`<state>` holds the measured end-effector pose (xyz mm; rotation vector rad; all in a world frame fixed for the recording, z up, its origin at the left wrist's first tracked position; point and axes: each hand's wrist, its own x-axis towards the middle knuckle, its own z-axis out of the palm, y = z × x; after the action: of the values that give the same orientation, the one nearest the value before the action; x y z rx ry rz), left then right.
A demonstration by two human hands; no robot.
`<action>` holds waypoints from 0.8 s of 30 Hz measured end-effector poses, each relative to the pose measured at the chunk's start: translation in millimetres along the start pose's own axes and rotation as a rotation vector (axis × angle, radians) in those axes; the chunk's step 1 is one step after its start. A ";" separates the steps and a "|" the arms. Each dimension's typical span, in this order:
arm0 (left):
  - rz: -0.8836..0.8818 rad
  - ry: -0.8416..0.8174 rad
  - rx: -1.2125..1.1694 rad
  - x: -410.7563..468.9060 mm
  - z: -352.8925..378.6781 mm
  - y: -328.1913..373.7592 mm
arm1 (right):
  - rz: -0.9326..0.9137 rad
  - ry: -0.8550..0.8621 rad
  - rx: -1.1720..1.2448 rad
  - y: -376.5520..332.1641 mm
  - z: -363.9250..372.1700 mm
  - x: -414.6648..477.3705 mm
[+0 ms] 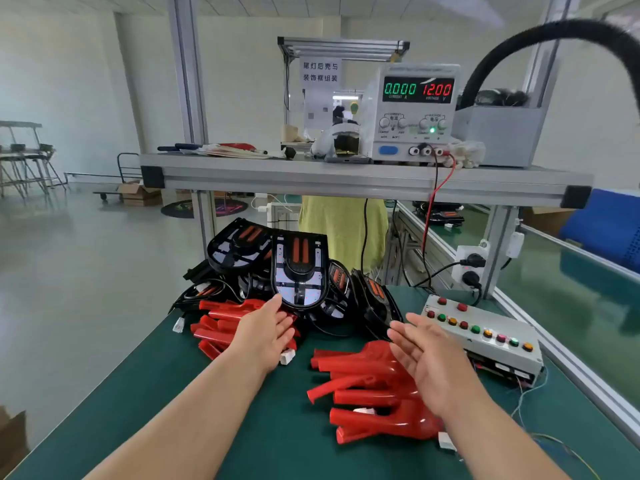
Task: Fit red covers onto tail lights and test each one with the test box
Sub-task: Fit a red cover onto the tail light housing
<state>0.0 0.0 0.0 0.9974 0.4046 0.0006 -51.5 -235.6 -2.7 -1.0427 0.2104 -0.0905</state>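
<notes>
A heap of black tail lights point(299, 268) with orange strips lies at the far end of the green table point(194, 393). Red covers sit in two piles: one point(216, 327) on the left under my left hand point(265, 332), another point(367, 389) at centre right beneath my right hand point(424, 360). Both hands hover open, fingers spread, holding nothing. My left fingertips reach almost to the lower edge of the nearest tail light. The grey test box point(485, 336) with coloured buttons stands to the right of my right hand.
A power supply point(414, 112) reading 12.00 V sits on the shelf point(346, 176) above, with red and black leads running down. White connectors point(286, 357) lie on the mat. A socket strip point(471, 268) is fixed behind the test box. A conveyor runs along the right.
</notes>
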 end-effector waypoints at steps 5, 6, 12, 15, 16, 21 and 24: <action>-0.058 -0.004 0.068 12.6 14.6 6.4 | 0.064 0.035 0.049 3.3 16.6 17.5; -0.071 -0.002 0.105 13.2 16.4 5.9 | 0.066 0.043 0.042 4.4 19.9 20.0; 0.022 0.143 0.295 20.0 22.8 -0.1 | 0.071 0.028 -0.037 10.8 32.2 28.0; 0.095 0.181 0.361 25.1 18.8 -0.5 | 0.068 0.031 -0.112 11.9 35.1 32.1; 0.127 0.187 0.390 25.8 16.6 0.9 | 0.068 0.034 -0.141 12.2 36.2 33.2; 0.243 0.218 0.473 23.4 3.4 10.5 | 0.069 -0.022 -0.306 11.6 40.8 38.2; 0.280 0.177 0.459 11.5 -3.9 15.3 | 0.056 -0.097 -0.382 11.5 48.6 40.9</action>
<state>12.1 13.6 6.8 1.5087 0.4327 0.2602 -1.4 -195.7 5.7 -1.4168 0.1713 0.0535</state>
